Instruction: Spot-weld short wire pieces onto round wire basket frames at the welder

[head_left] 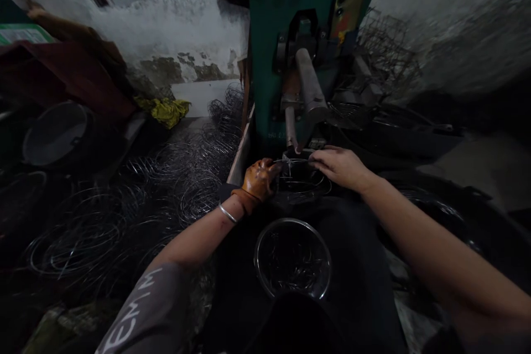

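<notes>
In the head view, a thin metal wire runs between my hands, just below the electrode tips of a green spot welding machine. My left hand, in an orange-brown glove, is closed on the wire's left side. My bare right hand pinches it from the right, thumb against fingers. A curved wire loop hangs beneath; whether it joins the held wire, I cannot tell. The lower electrode arm ends close above the wire. In my lap rests a round metal bowl with small, dark metal pieces inside.
Tangled wire rings cover the floor at left, near a yellow cloth and a dark bucket. A thick upper arm juts from the machine towards me. More wire frames lean against the right wall.
</notes>
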The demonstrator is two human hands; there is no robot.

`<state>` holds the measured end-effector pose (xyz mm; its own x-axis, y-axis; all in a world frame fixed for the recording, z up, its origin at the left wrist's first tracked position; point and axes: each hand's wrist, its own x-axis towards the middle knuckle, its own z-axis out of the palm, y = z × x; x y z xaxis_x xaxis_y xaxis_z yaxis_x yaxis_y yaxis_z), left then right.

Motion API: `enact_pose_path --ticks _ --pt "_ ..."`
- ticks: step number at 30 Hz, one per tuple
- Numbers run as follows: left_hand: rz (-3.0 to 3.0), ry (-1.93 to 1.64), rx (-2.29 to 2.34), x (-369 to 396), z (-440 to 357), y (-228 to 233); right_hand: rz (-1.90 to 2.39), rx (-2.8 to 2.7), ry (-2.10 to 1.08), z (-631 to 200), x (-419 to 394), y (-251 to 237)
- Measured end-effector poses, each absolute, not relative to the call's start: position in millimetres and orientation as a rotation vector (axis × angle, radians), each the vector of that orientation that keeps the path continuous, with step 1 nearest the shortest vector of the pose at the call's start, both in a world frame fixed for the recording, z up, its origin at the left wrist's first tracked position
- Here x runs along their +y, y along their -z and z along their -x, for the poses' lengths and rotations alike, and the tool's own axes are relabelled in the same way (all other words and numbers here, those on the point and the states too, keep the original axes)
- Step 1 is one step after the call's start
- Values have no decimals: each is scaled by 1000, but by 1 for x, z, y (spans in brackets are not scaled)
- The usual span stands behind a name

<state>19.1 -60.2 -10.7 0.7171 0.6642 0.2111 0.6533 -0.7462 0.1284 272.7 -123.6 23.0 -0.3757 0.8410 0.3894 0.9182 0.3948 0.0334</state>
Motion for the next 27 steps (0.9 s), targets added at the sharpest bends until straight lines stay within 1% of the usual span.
enact_pose_path --ticks 3,5,8,12,16,22,27 --pt "-2824 -372 1165 -60 -22 8 1605 -2221 548 -247 -140 -10" --pt "-2791 -353 1208 -59 -22 8 1619 -2182 616 -231 -151 -2" --pt "-2782 -329 1223 -56 -21 9 1603 -2201 604 -225 -154 0" --pt "-2825 -341 1150 -59 -19 10 1545 -2159 508 -253 -138 -8" --pt "-2867 -341 1097 -66 -20 12 1485 -2236 382 -274 -133 -7" --pt "-2919 -318 1126 -67 -24 17 1624 -2180 690 -242 -169 8" --pt "-2901 -382 1179 -72 -29 16 1598 -2216 695 -246 -167 4"
